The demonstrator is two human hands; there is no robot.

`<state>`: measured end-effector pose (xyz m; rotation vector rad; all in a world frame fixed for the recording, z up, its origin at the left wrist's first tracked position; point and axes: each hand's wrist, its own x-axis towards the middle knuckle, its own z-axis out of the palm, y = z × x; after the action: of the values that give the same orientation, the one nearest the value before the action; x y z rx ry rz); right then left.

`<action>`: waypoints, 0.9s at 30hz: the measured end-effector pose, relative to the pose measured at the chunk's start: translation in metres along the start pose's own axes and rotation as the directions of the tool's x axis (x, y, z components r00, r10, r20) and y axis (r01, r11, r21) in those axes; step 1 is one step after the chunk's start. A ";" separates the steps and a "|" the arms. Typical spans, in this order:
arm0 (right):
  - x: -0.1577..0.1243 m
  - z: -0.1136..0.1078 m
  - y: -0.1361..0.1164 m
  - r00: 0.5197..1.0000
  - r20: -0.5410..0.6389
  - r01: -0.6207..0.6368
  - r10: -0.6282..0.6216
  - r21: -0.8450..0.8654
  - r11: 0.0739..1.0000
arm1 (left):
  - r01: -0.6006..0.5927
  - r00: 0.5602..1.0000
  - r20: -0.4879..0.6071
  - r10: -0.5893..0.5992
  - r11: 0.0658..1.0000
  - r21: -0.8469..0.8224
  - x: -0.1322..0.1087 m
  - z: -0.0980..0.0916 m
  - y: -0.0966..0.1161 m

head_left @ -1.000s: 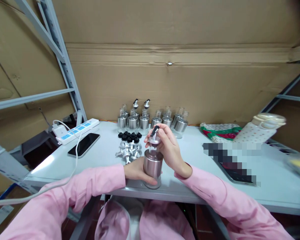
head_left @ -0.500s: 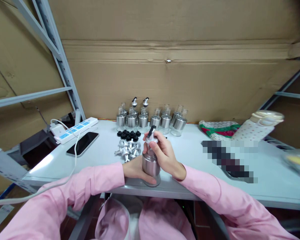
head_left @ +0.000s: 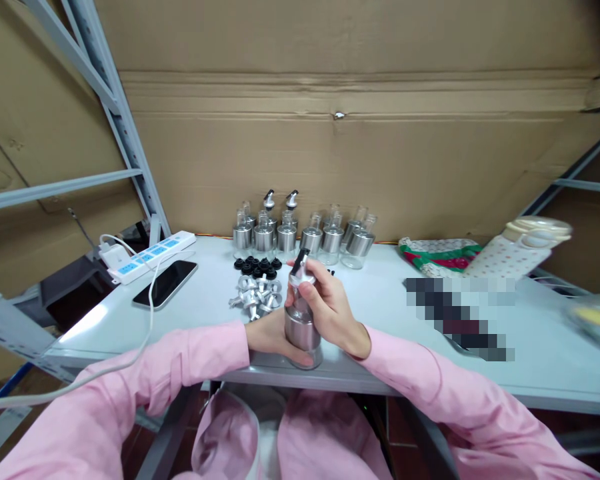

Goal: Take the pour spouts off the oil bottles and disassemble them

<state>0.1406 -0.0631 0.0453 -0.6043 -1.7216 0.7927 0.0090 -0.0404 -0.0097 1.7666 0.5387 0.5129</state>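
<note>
A glass bottle with a metal sleeve [head_left: 301, 329] stands upright at the table's front edge. My left hand [head_left: 277, 338] is wrapped round its lower body. At the bottle's neck, my right hand [head_left: 333, 307] grips the silver pour spout [head_left: 301, 272], which has a black flap on top. Just beyond the hands lie a pile of silver spouts [head_left: 253, 293] and a cluster of black stoppers [head_left: 257, 268]. More sleeved bottles [head_left: 312, 239] stand along the back, two of them topped with spouts.
On the left of the table [head_left: 380, 310] are a phone [head_left: 166, 284], a white power strip [head_left: 153, 257] and a cable. A patterned cloth [head_left: 437, 255], a dotted tumbler [head_left: 510, 255], a pixelated dark object [head_left: 457, 322] and a blurred container [head_left: 597, 320] are on the right.
The spout in my right hand has turned slightly on the bottle's neck. Both hands keep their hold, and the view has shifted a little.
</note>
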 end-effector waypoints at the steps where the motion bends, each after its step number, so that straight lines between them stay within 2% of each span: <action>1: 0.000 0.000 0.000 1.000 0.001 0.000 0.000 -0.004 1.000 | 0.005 1.000 -0.001 -0.005 1.000 0.000 0.000 0.000 -0.001; 12: -0.001 0.000 0.002 0.999 -0.033 0.017 -0.018 -0.018 1.000 | 0.030 1.000 0.009 -0.030 0.999 -0.023 0.000 -0.001 -0.006; 22: -0.003 0.003 0.006 0.996 -0.040 -0.062 0.075 0.261 0.963 | 0.061 0.998 0.023 -0.061 0.998 -0.020 -0.001 -0.002 -0.006; 27: -0.004 0.003 0.003 0.992 -0.057 -0.086 0.110 0.314 0.945 | 0.080 0.996 0.028 -0.080 0.997 0.008 -0.002 -0.003 -0.004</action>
<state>0.1388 -0.0648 0.0396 -0.4978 -1.4676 1.0750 0.0056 -0.0384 -0.0130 1.7486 0.5896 0.4306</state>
